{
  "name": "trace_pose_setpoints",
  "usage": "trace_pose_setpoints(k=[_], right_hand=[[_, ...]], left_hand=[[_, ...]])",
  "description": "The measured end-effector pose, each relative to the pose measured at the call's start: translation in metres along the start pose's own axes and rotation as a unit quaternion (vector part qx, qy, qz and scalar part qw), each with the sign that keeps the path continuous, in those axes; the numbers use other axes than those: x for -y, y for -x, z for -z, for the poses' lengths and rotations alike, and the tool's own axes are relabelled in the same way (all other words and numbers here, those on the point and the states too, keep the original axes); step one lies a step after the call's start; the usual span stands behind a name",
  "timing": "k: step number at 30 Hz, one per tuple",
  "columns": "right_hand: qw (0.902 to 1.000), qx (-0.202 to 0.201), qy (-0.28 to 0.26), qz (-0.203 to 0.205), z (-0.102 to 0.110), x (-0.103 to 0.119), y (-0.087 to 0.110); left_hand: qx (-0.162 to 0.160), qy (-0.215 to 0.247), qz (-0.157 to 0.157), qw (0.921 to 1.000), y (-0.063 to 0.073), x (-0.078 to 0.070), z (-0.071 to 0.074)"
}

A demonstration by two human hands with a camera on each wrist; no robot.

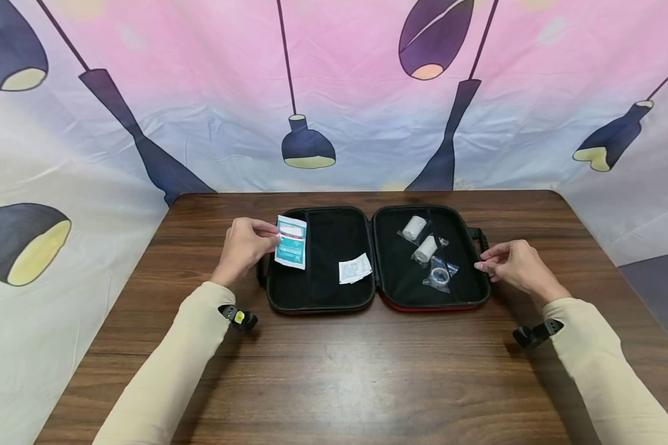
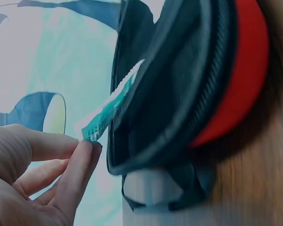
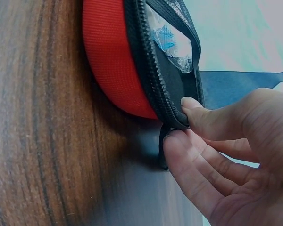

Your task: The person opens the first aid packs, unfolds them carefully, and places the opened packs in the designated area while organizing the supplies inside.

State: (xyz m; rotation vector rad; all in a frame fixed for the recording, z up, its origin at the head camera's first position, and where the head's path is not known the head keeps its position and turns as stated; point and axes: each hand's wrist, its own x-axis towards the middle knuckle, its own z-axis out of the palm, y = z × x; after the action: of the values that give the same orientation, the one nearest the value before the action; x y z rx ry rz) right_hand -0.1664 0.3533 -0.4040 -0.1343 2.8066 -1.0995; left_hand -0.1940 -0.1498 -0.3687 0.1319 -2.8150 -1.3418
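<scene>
An unzipped case [image 1: 336,235], black inside and red outside, lies spread flat on the table. My left hand [image 1: 246,248] pinches a teal-and-white packet [image 1: 291,250] by its edge, over the left part of the case's left half. Between thumb and fingers, my right hand [image 3: 226,136] holds the right half's zippered rim [image 3: 167,103]. In that half lie two white rolls in clear wrap, the upper roll [image 1: 414,228] and the lower roll [image 1: 425,249], plus a bagged white ring-shaped roll [image 1: 439,275]. Small white packets [image 1: 355,269] rest in the left half near the hinge.
The brown wooden table [image 1: 334,383] extends in front of the case. Black carry handles stick out at both ends, the right handle [image 1: 480,238] close to my right hand. Behind the table hangs a cloth [image 1: 228,142] printed with lamps.
</scene>
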Motion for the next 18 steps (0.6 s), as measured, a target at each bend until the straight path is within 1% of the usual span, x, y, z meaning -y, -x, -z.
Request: trace_pose_setpoints(k=[4, 9, 13, 18], right_hand=[[1.0, 0.002, 0.001, 0.0, 0.001, 0.0, 0.001], [1.0, 0.002, 0.0, -0.002, 0.0, 0.0, 0.001], [1.0, 0.0, -0.004, -0.005, -0.001, 0.0, 0.001], [1.0, -0.002, -0.004, -0.004, -0.002, 0.0, 0.0]], left_hand=[[-0.016, -0.046, -0.009, 0.9988, -0.001, 0.005, 0.003], [-0.023, -0.097, -0.011, 0.995, -0.003, 0.005, -0.002], [-0.019, -0.105, -0.012, 0.9943, -0.006, 0.002, -0.012], [-0.005, -0.1, -0.029, 0.9946, -0.009, -0.001, -0.026]])
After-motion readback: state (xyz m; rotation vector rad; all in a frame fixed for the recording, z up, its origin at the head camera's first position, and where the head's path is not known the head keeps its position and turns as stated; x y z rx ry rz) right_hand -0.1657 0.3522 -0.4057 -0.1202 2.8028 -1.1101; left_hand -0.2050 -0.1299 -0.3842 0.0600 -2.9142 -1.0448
